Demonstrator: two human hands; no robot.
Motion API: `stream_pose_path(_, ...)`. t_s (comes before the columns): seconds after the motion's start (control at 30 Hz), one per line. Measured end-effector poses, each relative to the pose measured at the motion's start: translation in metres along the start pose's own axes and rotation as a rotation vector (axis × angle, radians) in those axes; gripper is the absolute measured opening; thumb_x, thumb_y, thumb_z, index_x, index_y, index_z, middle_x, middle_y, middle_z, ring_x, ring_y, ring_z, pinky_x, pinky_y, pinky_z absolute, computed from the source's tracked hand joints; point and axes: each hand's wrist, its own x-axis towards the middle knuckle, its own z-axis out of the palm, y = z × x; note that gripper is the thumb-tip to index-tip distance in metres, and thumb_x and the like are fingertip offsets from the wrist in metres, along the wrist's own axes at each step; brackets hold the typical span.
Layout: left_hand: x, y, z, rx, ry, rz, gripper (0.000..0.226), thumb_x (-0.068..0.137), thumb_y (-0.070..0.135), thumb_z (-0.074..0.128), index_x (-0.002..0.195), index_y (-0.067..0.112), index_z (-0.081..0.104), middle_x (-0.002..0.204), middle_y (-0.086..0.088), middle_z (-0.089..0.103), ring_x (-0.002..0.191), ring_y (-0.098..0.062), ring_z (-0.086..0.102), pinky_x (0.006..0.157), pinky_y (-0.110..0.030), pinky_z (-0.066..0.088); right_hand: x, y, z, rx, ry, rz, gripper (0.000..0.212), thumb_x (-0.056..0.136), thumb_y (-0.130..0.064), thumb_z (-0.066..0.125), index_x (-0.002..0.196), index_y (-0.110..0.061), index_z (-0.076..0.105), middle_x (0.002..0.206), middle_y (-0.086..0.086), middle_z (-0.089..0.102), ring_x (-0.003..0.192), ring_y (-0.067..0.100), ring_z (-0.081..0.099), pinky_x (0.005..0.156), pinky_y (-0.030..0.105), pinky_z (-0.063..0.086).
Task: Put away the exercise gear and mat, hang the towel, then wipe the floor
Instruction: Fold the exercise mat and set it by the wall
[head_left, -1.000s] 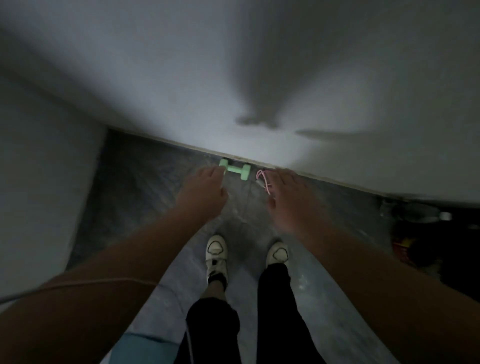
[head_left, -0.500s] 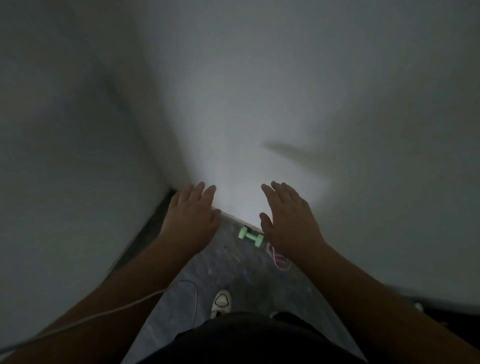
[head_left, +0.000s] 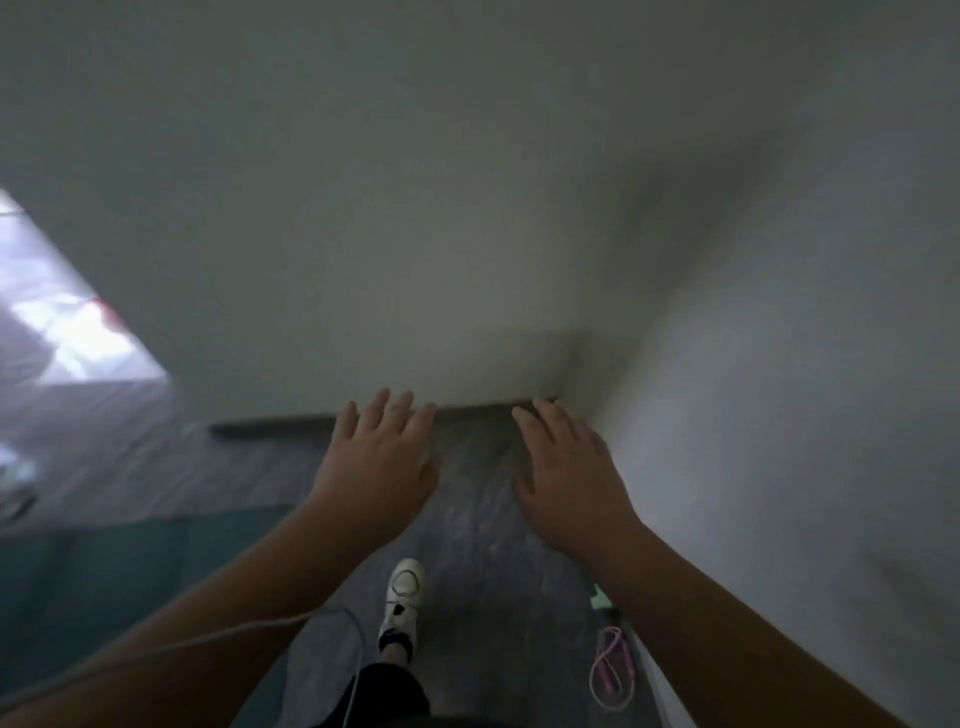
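My left hand (head_left: 376, 467) and my right hand (head_left: 569, 480) hover palm-down over the dark floor, fingers spread and straight, holding nothing. A mint-green dumbbell (head_left: 600, 600) lies by the right wall, mostly hidden under my right forearm. Just nearer to me, a pink skipping rope (head_left: 610, 670) lies coiled on the floor against the same wall. A teal exercise mat (head_left: 130, 571) spreads over the floor at the lower left, partly covered by my left arm. The picture is dim and blurred.
White walls meet in a corner (head_left: 587, 364) just ahead of my hands. A bright opening (head_left: 62, 312) shows at the far left. My white shoe (head_left: 402, 597) stands on the floor between my arms. A thin white cable (head_left: 291, 621) hangs across my left forearm.
The view has swung left: the dumbbell and the rope slid from straight ahead to the lower right by the wall. The mat and a bright opening came into view. Both hands stay empty.
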Motion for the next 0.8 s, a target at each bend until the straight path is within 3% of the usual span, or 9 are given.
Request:
stream_pose_path(0.1, -0.081, -0.037, 0.001, -0.044, -0.025, -0.191, 0.064, 0.095, 0.051, 0.041, 0.151, 0.022, 0.032, 0.158, -0.008, 0.033, 0.148, -0.032, 0.022, 0.119, -0.052, 0.019, -0.01, -0.072, 0.018, 0.006, -0.054, -0.18, 0.069, 0.083, -0.044, 0.038, 0.145, -0.015, 0.046, 0.15, 0.012, 0.045, 0.14, 0.032, 0.039, 0.11, 0.046, 0.036)
stream_pose_path(0.3, -0.255, -0.118, 0.0, -0.052, 0.043, -0.585, 0.066, 0.095, 0.053, 0.041, 0.153, 0.025, 0.026, 0.162, -0.005, 0.026, 0.15, -0.031, 0.018, 0.12, -0.05, 0.015, -0.053, -0.234, 0.047, -0.016, -0.145, -0.534, 0.066, 0.084, -0.038, 0.053, 0.145, -0.013, 0.045, 0.151, 0.015, 0.044, 0.139, 0.035, 0.041, 0.111, 0.047, 0.037)
stream_pose_path(0.43, -0.38, -0.174, -0.008, -0.067, 0.105, -0.831, 0.067, 0.092, 0.052, 0.046, 0.151, 0.025, 0.032, 0.159, -0.005, 0.033, 0.148, -0.031, 0.024, 0.119, -0.051, 0.02, -0.093, -0.36, 0.066, -0.014, -0.195, -0.743, 0.069, 0.082, -0.043, 0.037, 0.141, -0.01, 0.049, 0.144, 0.018, 0.05, 0.131, 0.038, 0.047, 0.108, 0.049, 0.042)
stream_pose_path(0.6, -0.57, -0.246, -0.006, -0.08, 0.132, -1.079, 0.065, 0.093, 0.049, 0.045, 0.152, 0.025, 0.029, 0.159, -0.005, 0.03, 0.148, -0.029, 0.023, 0.119, -0.049, 0.02, -0.177, -0.543, 0.109, 0.019, -0.246, -0.95, 0.07, 0.083, -0.045, 0.034, 0.14, -0.008, 0.051, 0.144, 0.021, 0.051, 0.13, 0.04, 0.05, 0.104, 0.055, 0.045)
stream_pose_path(0.8, -0.764, -0.309, -0.025, -0.068, 0.143, -1.327, 0.063, 0.094, 0.05, 0.041, 0.149, 0.021, 0.032, 0.157, -0.008, 0.033, 0.145, -0.032, 0.027, 0.115, -0.046, 0.026, -0.291, -0.727, 0.133, 0.088, -0.267, -1.135, 0.066, 0.091, -0.043, 0.045, 0.15, -0.016, 0.036, 0.156, 0.011, 0.036, 0.144, 0.031, 0.031, 0.114, 0.051, 0.034)
